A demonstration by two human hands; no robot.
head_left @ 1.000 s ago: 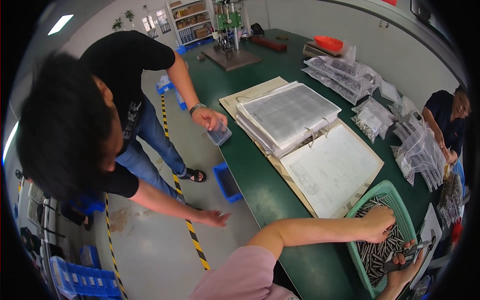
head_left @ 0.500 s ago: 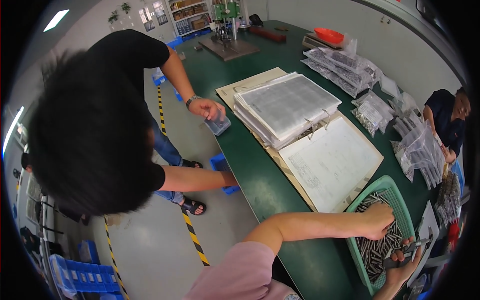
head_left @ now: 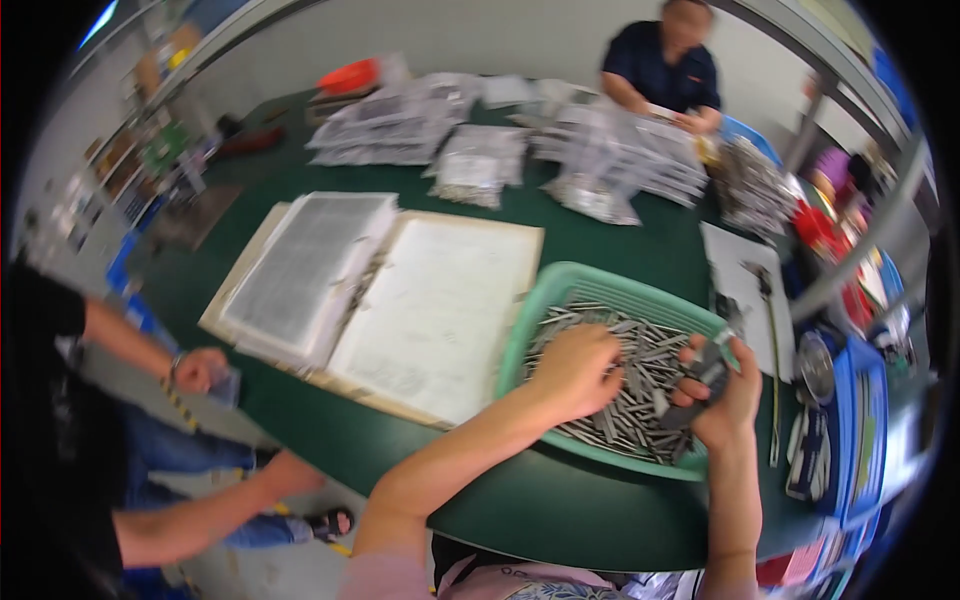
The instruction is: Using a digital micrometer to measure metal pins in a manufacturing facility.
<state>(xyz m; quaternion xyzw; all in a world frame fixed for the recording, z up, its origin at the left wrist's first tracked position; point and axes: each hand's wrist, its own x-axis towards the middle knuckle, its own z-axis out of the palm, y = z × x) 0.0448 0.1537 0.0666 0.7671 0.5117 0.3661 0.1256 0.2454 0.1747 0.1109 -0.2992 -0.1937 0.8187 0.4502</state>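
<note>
A green plastic basket (head_left: 525, 345) full of loose grey metal pins (head_left: 625, 415) stands in front of me on the table. My left hand (head_left: 578, 372) is over the pins, its fingers curled together; whatever they may hold is hidden. At the basket's right side, my right hand (head_left: 735, 395) is closed around a dark caliper (head_left: 700, 385), blurred by motion, its lower end above the pins. Left of the basket lies an open ring binder (head_left: 440, 310) with a thick stack of plastic-sleeved sheets (head_left: 305, 270).
Bags of metal parts (head_left: 480, 165) line the far side of the green table (head_left: 480, 505). A clipboard (head_left: 750, 300) lies right of the basket, near a blue bin (head_left: 860, 430). One co-worker (head_left: 65, 400) stands at the left; another (head_left: 665, 65) sits across.
My view has swung to the right, so the basket now sits nearer the middle. My left hand stays at the pins and my right hand keeps the caliper. The left co-worker appears more upright.
</note>
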